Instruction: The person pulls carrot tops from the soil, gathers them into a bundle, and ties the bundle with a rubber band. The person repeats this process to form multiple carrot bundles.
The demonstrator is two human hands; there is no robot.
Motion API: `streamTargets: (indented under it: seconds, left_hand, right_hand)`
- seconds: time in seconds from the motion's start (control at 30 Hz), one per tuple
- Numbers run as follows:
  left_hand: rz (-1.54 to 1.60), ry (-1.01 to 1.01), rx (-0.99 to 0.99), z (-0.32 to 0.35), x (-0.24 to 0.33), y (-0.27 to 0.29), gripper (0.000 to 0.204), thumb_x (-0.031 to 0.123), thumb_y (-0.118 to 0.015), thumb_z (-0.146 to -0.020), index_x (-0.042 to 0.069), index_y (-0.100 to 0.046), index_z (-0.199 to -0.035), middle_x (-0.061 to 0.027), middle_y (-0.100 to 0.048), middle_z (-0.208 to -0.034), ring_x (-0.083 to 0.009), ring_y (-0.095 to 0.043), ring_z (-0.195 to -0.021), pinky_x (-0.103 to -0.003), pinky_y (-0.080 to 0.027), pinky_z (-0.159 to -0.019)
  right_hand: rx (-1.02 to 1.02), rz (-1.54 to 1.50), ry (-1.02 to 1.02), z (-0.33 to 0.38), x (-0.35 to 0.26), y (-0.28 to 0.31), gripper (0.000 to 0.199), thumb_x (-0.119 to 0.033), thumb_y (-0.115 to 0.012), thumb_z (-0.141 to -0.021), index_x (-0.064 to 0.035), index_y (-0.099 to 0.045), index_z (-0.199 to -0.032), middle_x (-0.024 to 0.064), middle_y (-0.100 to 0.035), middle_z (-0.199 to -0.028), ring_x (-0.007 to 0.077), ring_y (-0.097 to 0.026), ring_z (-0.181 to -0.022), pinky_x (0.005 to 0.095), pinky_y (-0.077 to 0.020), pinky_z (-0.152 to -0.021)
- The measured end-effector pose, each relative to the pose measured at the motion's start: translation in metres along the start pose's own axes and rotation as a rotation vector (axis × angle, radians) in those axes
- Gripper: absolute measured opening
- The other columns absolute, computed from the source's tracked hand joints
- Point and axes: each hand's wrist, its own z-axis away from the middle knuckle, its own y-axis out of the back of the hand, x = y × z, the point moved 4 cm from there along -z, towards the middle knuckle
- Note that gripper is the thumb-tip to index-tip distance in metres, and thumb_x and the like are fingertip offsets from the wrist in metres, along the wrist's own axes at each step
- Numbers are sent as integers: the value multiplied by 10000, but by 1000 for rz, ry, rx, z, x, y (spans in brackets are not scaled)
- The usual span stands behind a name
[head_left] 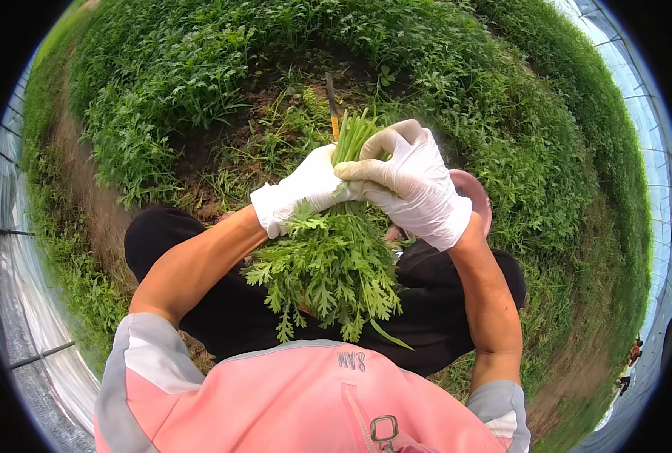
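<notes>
A bunch of leafy greens with deeply cut leaves (pixel 334 260) hangs leaves toward me, its pale cut stems (pixel 357 134) pointing away. My left hand (pixel 309 181), in a white glove, is wrapped around the stems. From the right, my right hand (pixel 419 185), also gloved, closes on the same bunch, thumb and forefinger bent against the stems. Just beyond my left hand shows a narrow-bladed tool (pixel 334 113) with a dark blade and an orange handle. Its lower end is hidden, so I cannot tell whether it is held or lies on the ground.
Dense green plants (pixel 177 72) curve around the far side and both flanks. Cut leaves and stems litter the soil (pixel 268 143) ahead. My dark-trousered knees (pixel 162 241) are bent below the bunch. A pink rounded thing (pixel 473 195) sits behind my right wrist. Plastic sheeting (pixel 26 294) lines the left side.
</notes>
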Motion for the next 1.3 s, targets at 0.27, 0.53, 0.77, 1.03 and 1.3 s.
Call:
streamTargets:
  seconds: [0.27, 0.53, 0.77, 1.03, 1.3]
  left_hand:
    - [-195, 53, -20, 12, 24, -20, 524, 87, -783, -708, 40, -576, -1186, -29, -664, -1081, -122, -618, -981, -301, -522, -877]
    - [-301, -94, -87, 24, 24, -29, 625, 43, -774, -720, 25, -493, -1279, -65, -617, -1184, -152, -593, -1088, -311, -473, -973]
    - [-367, -115, -142, 26, 30, -33, 645, 30, -761, -710, 12, -471, -1287, -84, -614, -1152, -172, -592, -1077, -319, -463, -971]
    - [-316, -38, -130, 19, 16, -30, 647, 49, -782, -709, 14, -472, -1275, -76, -611, -1142, -152, -580, -1071, -315, -463, -971]
    - [-350, 54, -155, 21, 33, -34, 653, 22, -800, -691, 9, -516, -1278, -59, -655, -1170, -128, -609, -1066, -310, -483, -951]
  right_hand:
    - [616, -524, -650, 26, 41, 21, 221, -28, -684, -886, -84, -650, -1097, 30, -617, -1039, 153, -560, -970, 298, -470, -874]
    - [173, -896, -832, 42, 42, 31, 303, -105, -682, -930, -27, -665, -1223, 48, -662, -1143, 127, -601, -1067, 270, -487, -948]
    - [404, -876, -933, 53, 56, 38, 131, -67, -665, -936, -14, -697, -1051, 47, -705, -1033, 106, -619, -956, 261, -482, -895]
    - [54, -478, -467, 40, 24, 24, 335, -113, -762, -838, -82, -698, -1165, 40, -614, -1007, 146, -560, -953, 282, -468, -809]
    - [603, -620, -789, 55, 37, 2, 148, -72, -692, -915, -13, -605, -810, 26, -612, -760, 89, -545, -692, 262, -456, -624]
